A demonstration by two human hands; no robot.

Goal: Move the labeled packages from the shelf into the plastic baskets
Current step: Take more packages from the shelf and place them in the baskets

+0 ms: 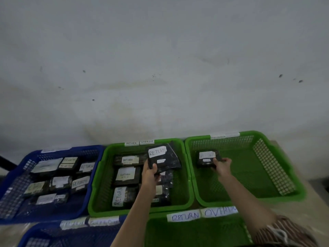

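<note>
My left hand [150, 172] has its fingers wrapped round a black package labeled RETURN [162, 158], held above the middle green basket [99, 175], which already holds several labeled packages. My right hand [221, 165] grips a smaller black package [207, 158] low in the far left corner of the right green basket [249, 200], otherwise bare as far as I can see. The blue basket [85, 202] at the counter's left end looks well filled with labeled packages. I judge the sorting well along, with these two drops still to finish; the shelf is out of sight, so I cannot tell what is left.
</note>
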